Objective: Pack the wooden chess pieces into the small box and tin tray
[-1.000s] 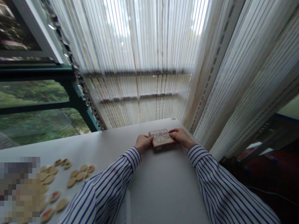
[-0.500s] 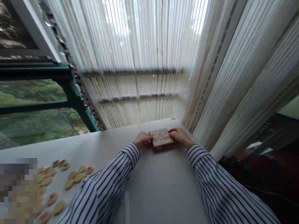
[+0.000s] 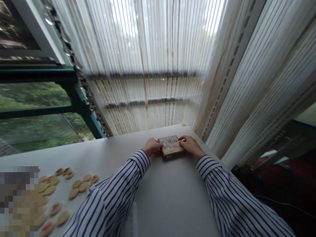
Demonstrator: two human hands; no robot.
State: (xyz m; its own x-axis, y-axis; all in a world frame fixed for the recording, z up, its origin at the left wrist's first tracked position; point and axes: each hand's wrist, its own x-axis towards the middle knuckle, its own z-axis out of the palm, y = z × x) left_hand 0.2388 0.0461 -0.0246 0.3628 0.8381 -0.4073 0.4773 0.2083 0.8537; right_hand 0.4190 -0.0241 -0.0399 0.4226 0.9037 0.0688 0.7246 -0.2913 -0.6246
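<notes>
1. Almost nothing moves since earlier; left hand (image 3: 153, 146) pinches the box (image 3: 171, 145).
2. It is flat, squarish, cream-topped with dark markings, brown-sided, near the far-right corner of the table (image 3: 172, 194).
3. Right hand (image 3: 190, 146) grips its right edge.

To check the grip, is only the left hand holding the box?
No, the left hand holds one side of the box and the right hand holds the opposite side.

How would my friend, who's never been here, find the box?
Find the white table by the striped curtain. Near its far right corner, the left hand and right hand hold a small box from both sides. It is flat and square-cornered with dark marks on top, unlike the round discs.
</notes>
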